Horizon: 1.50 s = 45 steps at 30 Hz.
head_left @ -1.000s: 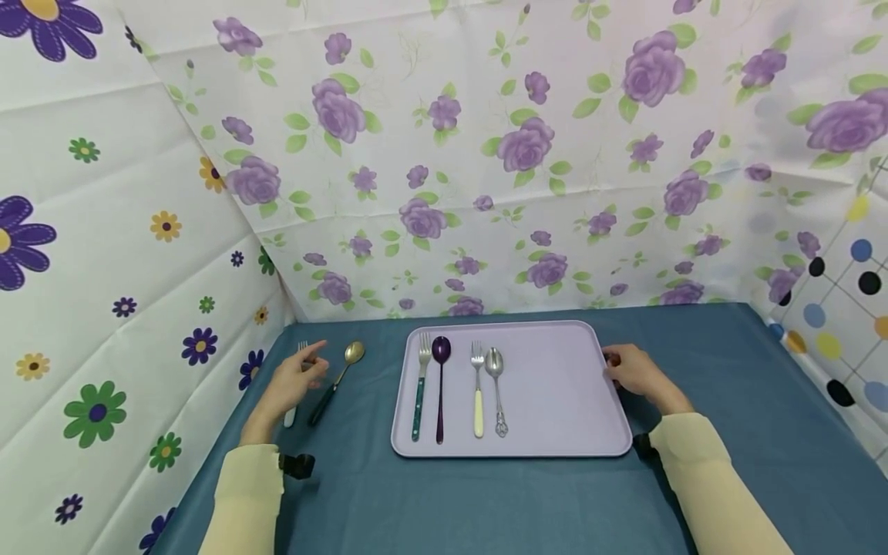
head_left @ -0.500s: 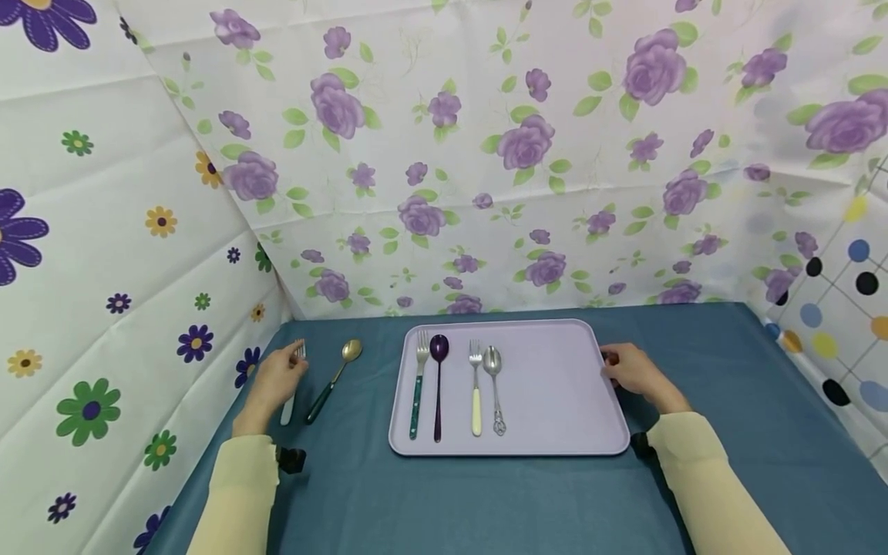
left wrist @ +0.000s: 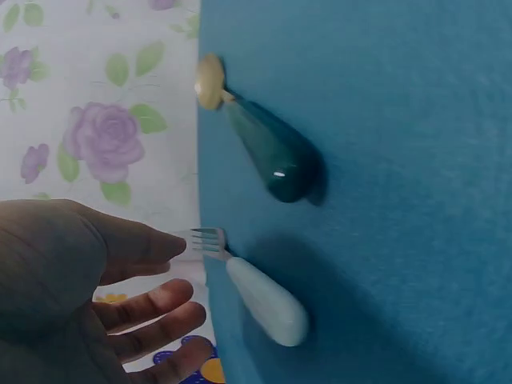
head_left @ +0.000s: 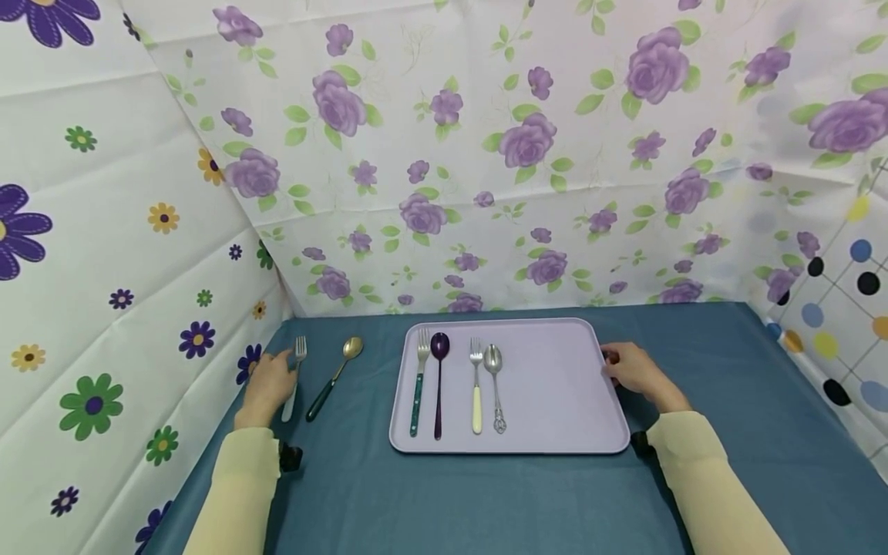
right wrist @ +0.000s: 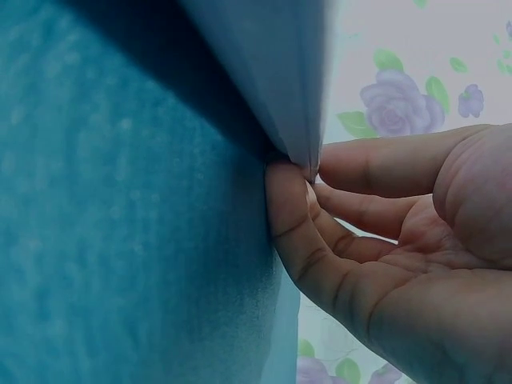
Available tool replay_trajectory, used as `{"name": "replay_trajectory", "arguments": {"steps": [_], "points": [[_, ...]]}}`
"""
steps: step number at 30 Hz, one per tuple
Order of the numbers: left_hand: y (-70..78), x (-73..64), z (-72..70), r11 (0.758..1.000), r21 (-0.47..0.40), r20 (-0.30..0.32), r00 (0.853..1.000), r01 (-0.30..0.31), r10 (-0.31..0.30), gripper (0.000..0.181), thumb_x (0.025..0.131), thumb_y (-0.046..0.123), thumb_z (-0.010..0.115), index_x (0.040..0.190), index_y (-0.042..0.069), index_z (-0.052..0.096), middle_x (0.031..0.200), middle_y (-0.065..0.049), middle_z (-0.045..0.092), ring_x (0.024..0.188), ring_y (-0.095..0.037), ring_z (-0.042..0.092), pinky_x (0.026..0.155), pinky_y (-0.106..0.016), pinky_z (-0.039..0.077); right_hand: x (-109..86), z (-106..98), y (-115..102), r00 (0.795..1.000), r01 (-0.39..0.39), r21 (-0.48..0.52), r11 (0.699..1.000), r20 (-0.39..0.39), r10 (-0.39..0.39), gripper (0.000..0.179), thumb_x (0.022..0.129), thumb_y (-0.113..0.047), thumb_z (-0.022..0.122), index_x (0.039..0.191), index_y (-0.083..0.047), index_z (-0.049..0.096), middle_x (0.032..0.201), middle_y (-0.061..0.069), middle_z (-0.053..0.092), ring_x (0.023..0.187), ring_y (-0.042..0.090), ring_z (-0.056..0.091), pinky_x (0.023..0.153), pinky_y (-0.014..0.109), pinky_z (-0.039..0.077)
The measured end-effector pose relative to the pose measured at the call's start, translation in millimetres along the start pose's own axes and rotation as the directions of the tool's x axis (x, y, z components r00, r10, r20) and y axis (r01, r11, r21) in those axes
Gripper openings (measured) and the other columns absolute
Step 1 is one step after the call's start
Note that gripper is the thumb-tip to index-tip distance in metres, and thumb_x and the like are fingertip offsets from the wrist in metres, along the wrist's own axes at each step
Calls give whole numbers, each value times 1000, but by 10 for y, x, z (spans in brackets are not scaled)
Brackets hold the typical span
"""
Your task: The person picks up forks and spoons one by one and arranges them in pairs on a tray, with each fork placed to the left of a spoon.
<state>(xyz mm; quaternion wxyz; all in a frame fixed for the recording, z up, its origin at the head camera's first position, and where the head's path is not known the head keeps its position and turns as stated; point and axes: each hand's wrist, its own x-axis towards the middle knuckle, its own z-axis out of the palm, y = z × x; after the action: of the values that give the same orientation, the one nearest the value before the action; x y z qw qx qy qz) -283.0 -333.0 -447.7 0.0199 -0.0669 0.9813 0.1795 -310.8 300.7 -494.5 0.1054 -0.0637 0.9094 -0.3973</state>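
My left hand [head_left: 267,387] is just left of a fork with a pale handle [head_left: 294,378] that lies on the blue cloth. In the left wrist view its fingers are spread and loosely bent, holding nothing, and the fork [left wrist: 268,304] shows past the thumb tip. A gold spoon with a dark green handle [head_left: 334,378] lies to the right of that fork. At the lilac tray's [head_left: 555,385] right edge, my right hand [head_left: 641,376] pinches the rim between thumb and fingers, as the right wrist view of the hand [right wrist: 376,248] shows.
On the tray lie a green-handled fork [head_left: 418,385], a purple spoon [head_left: 439,378], a yellow-handled fork [head_left: 476,397] and a silver spoon [head_left: 496,385]. Flower-patterned sheets [head_left: 375,154] stand behind and to the left of the blue cloth [head_left: 444,501].
My left hand has drawn back left and down from over the pale-handled fork, which now shows whole. My right hand stays at the tray rim.
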Motion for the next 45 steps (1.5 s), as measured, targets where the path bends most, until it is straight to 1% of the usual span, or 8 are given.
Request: {"name": "replay_trajectory", "arguments": {"steps": [3, 9, 15, 20, 28, 34, 37, 45], "points": [[-3, 6, 31, 1000, -6, 18, 1000, 18, -18, 57, 104, 7, 47, 155, -14, 32, 141, -45, 36, 126, -59, 45, 104, -70, 41, 2, 1, 0, 1000, 5, 0, 1000, 0, -5, 49, 97, 4, 54, 141, 23, 45, 81, 10, 52, 71, 20, 63, 63, 33, 54], [15, 19, 72, 1000, -22, 48, 999, 19, -17, 59, 104, 8, 48, 156, -13, 28, 144, -46, 33, 128, -61, 43, 102, -72, 41, 1, -4, 4, 1000, 0, -5, 1000, 1, 0, 48, 98, 4, 52, 141, 23, 45, 82, 10, 52, 71, 20, 63, 63, 33, 54], [23, 27, 82, 999, 8, 86, 995, 41, -42, 59, 104, 6, 47, 157, -12, 29, 146, -46, 32, 131, -61, 41, 104, -74, 39, -5, 8, 17, 1000, 7, -2, 1000, -1, -7, 48, 98, 4, 52, 142, 23, 44, 83, 11, 52, 73, 21, 62, 64, 34, 54], [33, 30, 82, 999, 13, 105, 994, 38, -39, 60, 102, 5, 46, 157, -12, 28, 145, -46, 34, 132, -61, 40, 105, -73, 38, -8, 13, 31, 1000, -3, -11, 1000, 0, 3, 48, 99, 3, 53, 143, 22, 44, 84, 11, 52, 75, 22, 61, 65, 33, 53], [24, 37, 91, 1000, 12, 107, 994, 22, -23, 59, 101, -1, 46, 155, -15, 28, 143, -47, 35, 130, -61, 41, 107, -72, 38, 1, 6, 14, 1000, -8, -8, 1000, 2, 8, 49, 99, 3, 53, 143, 22, 44, 84, 11, 52, 74, 21, 62, 64, 33, 53], [16, 40, 112, 1000, 23, 99, 995, 16, -18, 54, 101, -3, 48, 151, -18, 36, 137, -46, 40, 125, -59, 46, 105, -70, 41, -8, 12, -3, 1000, 20, -9, 1000, -13, -20, 48, 97, 4, 55, 141, 23, 46, 82, 10, 52, 72, 21, 62, 63, 33, 53], [19, 36, 124, 1000, 21, 91, 996, 17, -19, 53, 100, -3, 48, 150, -17, 38, 137, -45, 41, 125, -60, 46, 104, -70, 41, -27, 8, -23, 999, 33, -9, 999, -20, -33, 48, 97, 4, 55, 140, 24, 46, 81, 10, 52, 72, 21, 62, 62, 33, 53], [27, 28, 116, 999, 45, 67, 998, 7, -10, 54, 99, -2, 50, 151, -14, 41, 139, -46, 44, 126, -61, 47, 104, -70, 42, -26, 10, -21, 999, 26, -8, 1000, -21, -26, 48, 97, 4, 55, 140, 23, 46, 82, 10, 53, 72, 21, 62, 62, 32, 53]]}}
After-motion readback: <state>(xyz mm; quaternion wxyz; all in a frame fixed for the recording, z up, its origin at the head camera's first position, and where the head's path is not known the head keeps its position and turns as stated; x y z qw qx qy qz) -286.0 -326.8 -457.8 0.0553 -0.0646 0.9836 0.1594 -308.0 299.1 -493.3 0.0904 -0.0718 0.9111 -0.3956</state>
